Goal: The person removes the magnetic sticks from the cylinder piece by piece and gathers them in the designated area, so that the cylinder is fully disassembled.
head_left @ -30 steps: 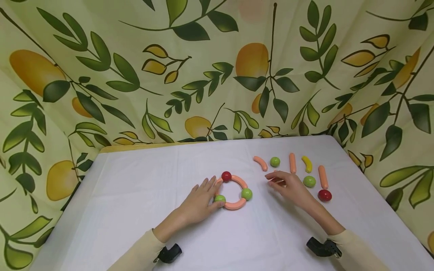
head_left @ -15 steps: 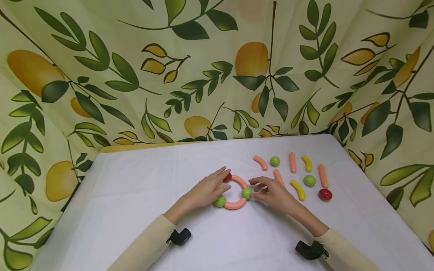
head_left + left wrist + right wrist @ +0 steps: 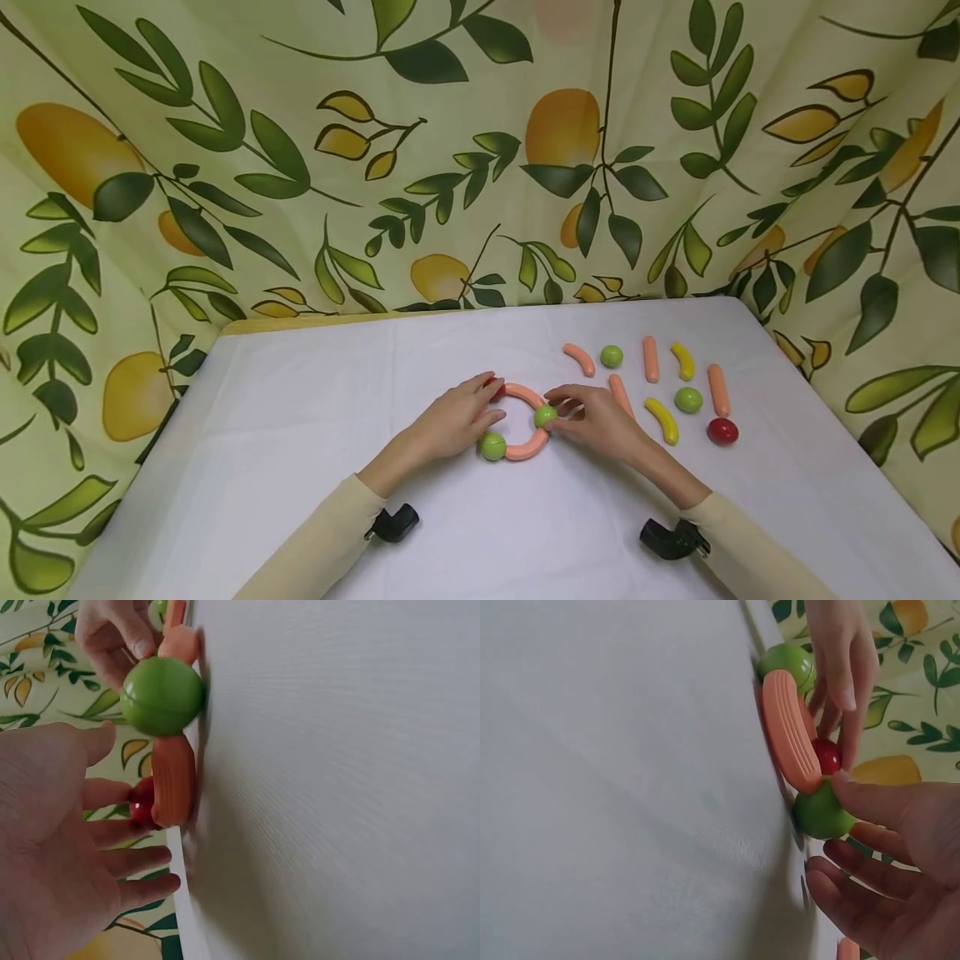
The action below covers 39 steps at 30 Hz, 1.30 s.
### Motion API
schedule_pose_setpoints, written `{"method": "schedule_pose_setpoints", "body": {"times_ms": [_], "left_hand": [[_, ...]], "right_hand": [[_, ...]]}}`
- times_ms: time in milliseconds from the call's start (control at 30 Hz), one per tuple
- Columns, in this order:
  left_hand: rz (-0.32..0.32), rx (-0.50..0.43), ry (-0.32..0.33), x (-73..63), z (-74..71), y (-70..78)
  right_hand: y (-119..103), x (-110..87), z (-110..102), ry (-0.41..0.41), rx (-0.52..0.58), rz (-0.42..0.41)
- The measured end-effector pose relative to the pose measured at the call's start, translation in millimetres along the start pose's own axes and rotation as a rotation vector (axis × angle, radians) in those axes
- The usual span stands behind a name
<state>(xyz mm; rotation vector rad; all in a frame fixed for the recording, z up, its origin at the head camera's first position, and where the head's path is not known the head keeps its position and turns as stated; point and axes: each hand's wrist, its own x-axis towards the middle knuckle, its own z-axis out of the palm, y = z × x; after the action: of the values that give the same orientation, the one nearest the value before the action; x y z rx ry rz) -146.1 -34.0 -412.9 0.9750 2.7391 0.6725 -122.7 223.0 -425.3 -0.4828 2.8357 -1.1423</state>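
A ring of salmon-pink curved sticks point(image 3: 528, 447) and balls lies on the white tablecloth. My right hand point(image 3: 600, 421) pinches the green ball point(image 3: 545, 417) on the ring's right side between thumb and fingers. At the ring's upper left, the fingers of my left hand point(image 3: 457, 419) touch the red ball point(image 3: 140, 801), which they partly cover in the head view. These fingers are nearly straight in the left wrist view, with the thumb apart. Another green ball point(image 3: 492, 447), with a seam, sits at the lower left near my left hand. The ring's left stick is hidden in the head view.
Loose pieces lie right of the ring: pink sticks point(image 3: 650, 360), yellow curved pieces point(image 3: 662, 420), green balls point(image 3: 688, 400) and a red ball point(image 3: 722, 431). A leaf-and-fruit patterned curtain point(image 3: 450, 167) hangs behind the table point(image 3: 300, 417).
My right hand has moved left from the loose pieces and taken hold of the ring's right green ball. My left hand has shifted from the ring's left side up to the red ball.
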Motion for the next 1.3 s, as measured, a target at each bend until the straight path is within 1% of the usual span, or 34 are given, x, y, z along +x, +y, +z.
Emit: {"method": "schedule_pose_setpoints", "body": {"times_ms": [100, 233, 400, 500, 633, 800, 867, 933, 1033, 1133, 1233, 1300], "left_hand": [[-0.008, 0.013, 0.018, -7.0, -1.0, -2.0], [-0.014, 0.054, 0.031, -17.6, -1.4, -3.5], [-0.005, 0.102, 0.047, -29.6, -0.7, -1.4], [0.018, 0.13, 0.063, -33.8, -0.1, 1.1], [0.014, 0.151, 0.062, -36.0, -0.5, 4.2], [0.0, 0.135, 0.088, -32.1, 1.5, 8.0], [-0.007, 0.131, 0.1, -28.4, 3.3, 12.1], [-0.024, 0.138, 0.098, -23.9, 5.2, 18.0], [-0.052, 0.166, 0.085, -15.8, 8.9, 27.4], [-0.09, 0.197, 0.05, -9.6, 13.0, 34.9], [-0.126, 0.216, 0.017, -6.0, 17.2, 39.0], [-0.138, 0.226, 0.004, -5.3, 20.0, 39.2]], "right_hand": [[2, 5.3, -2, 0.005, 0.009, 0.009], [3, 14.6, -3, 0.006, 0.03, -0.007], [3, 26.4, -3, 0.004, 0.066, -0.02], [3, 29.9, -3, 0.004, 0.076, -0.027], [2, 31.2, -1, 0.0, 0.084, -0.024], [-2, 33.3, 2, -0.014, 0.087, -0.037], [-2, 35.6, 3, -0.02, 0.082, -0.054], [-4, 37.5, 4, -0.019, 0.067, -0.061], [-6, 40.3, 6, -0.005, 0.029, -0.054], [-8, 41.6, 8, 0.005, -0.008, -0.045], [-8, 41.1, 7, 0.007, -0.013, -0.039], [-8, 40.1, 6, 0.007, -0.01, -0.032]]}}
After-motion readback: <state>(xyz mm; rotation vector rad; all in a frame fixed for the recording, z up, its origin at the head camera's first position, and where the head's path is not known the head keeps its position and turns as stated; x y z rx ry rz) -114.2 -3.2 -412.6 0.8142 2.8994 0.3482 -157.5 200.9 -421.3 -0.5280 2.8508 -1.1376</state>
